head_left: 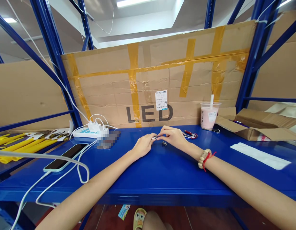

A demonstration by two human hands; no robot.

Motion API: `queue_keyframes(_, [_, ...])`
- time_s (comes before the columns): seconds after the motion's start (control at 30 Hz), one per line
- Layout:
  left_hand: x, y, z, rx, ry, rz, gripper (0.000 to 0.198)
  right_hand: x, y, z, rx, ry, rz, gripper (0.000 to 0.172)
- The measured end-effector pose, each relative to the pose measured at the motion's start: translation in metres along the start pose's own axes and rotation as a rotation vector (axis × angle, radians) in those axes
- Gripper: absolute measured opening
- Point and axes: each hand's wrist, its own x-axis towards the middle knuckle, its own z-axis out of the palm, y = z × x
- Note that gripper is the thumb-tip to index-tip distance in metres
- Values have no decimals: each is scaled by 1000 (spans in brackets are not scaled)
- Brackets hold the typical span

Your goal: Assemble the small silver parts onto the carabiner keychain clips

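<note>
Over the middle of the blue shelf top, my left hand [144, 145] pinches a small shiny metal piece [154, 137] between thumb and fingers. My right hand [173, 136] meets it from the other side, its fingertips closed at the same piece. The piece is too small to name, and the fingers partly cover it. Just below the right fingers lies another small dark metal part [164, 143] on the shelf. Behind my right hand rest a red-handled tool [191, 134] and some keyring-like bits, partly hidden by the hand.
A pink drink cup [209, 116] with a straw stands back right, beside an open cardboard box [255, 124] and a white paper strip [260, 156]. At left are a power strip [89, 131], a phone [66, 157], white cables and yellow-handled items [30, 145]. Cardboard [109, 92] closes off the back.
</note>
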Motion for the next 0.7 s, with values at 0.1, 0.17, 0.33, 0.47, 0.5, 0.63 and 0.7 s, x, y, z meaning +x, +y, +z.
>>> queue_keyframes(0.1, [-1,1,0,-17,-9,27,20,0,0,0,26,-1,22,28])
queue_keyframes(0.17, [-2,1,1,-30,-13,33,19,0,1,1,68,-19,43,27])
queue_keyframes(0.33, [-5,1,1,-105,-15,16,18,0,2,4,228,-16,122,27])
queue_keyframes(0.47, [-8,2,1,-190,10,25,14,2,-1,5,332,-18,251,24])
queue_keyframes(0.5, [-8,2,1,-200,19,27,13,3,-2,5,350,-34,283,23])
queue_keyframes(0.63, [-9,2,3,-237,45,26,11,6,-8,0,451,-117,420,22])
queue_keyframes(0.7, [-9,1,3,-247,51,20,10,7,-11,-2,546,-166,500,27])
